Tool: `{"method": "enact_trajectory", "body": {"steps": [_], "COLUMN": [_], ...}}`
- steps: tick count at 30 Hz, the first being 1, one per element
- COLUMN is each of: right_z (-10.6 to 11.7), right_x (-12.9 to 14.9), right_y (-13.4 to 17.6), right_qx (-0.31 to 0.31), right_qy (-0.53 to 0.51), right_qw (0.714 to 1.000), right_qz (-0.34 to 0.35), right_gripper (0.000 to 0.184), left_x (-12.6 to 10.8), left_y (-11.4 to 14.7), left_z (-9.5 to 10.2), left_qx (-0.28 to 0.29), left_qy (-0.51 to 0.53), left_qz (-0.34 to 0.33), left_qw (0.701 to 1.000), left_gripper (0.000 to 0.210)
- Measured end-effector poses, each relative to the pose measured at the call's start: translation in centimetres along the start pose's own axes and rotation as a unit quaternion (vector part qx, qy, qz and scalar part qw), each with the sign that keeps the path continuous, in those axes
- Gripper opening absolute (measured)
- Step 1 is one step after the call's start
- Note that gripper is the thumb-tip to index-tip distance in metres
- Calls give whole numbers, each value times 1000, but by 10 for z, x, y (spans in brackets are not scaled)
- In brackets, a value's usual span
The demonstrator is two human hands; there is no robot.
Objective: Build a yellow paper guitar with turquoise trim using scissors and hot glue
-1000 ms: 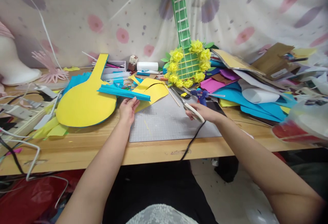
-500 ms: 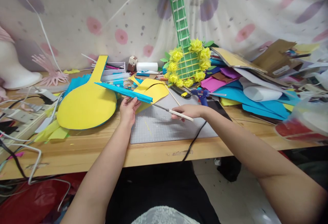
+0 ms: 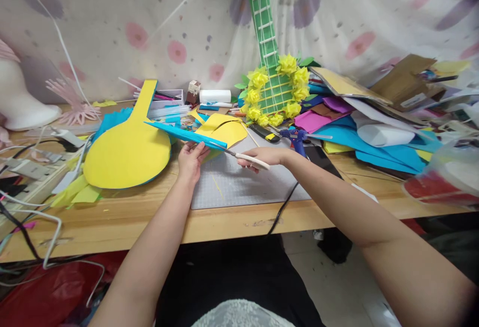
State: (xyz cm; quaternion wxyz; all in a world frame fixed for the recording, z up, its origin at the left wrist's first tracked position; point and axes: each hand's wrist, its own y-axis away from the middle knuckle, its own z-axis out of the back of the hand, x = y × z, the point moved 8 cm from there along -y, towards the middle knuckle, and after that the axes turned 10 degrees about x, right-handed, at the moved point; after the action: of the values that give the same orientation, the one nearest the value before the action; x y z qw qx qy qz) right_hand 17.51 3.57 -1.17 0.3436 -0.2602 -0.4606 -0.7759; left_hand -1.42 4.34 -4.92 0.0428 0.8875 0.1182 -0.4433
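Note:
My left hand (image 3: pixel 191 161) is closed on a long folded strip of blue paper (image 3: pixel 187 134), pinching it from below near its right end. The strip slants down to the right above the cutting mat (image 3: pixel 239 187). My right hand (image 3: pixel 260 157) grips a pair of scissors (image 3: pixel 251 160) by the pale handles. Their blades reach into the right end of the blue paper, partly hidden by it. Left of my left hand lies a yellow paddle-shaped cutout (image 3: pixel 127 155) with blue edges. A yellow paper sheet (image 3: pixel 228 130) rests behind the strip.
A green paper guitar (image 3: pixel 267 42) with yellow flowers leans at the back. Beside it are a blue glue gun (image 3: pixel 295 140) and a utility knife (image 3: pixel 265 133). Coloured sheets (image 3: pixel 381 147) pile up at right, near a clear tub (image 3: pixel 445 182). Cables (image 3: pixel 48 217) cross the left side.
My right hand has moved left with the scissors, and their blades now lie further into the blue paper. The paper and my left hand have shifted slightly right.

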Motion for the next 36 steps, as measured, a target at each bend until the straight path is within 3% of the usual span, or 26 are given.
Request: {"method": "enact_trajectory", "body": {"steps": [20,36], "right_z": [3,10], "right_x": [4,-9], "right_y": [2,2], "right_qx": [-12,-46], "right_qy": [-13,-6], "right_qw": [1000,999], "right_qz": [-4,-27], "right_gripper": [55,57], "left_x": [1,4], "left_y": [0,-1], "left_z": [-1,2], "left_qx": [0,-6], "left_qy": [-4,-21], "left_qz": [11,20], "left_qw": [1000,1000], "left_gripper": [32,37]}}
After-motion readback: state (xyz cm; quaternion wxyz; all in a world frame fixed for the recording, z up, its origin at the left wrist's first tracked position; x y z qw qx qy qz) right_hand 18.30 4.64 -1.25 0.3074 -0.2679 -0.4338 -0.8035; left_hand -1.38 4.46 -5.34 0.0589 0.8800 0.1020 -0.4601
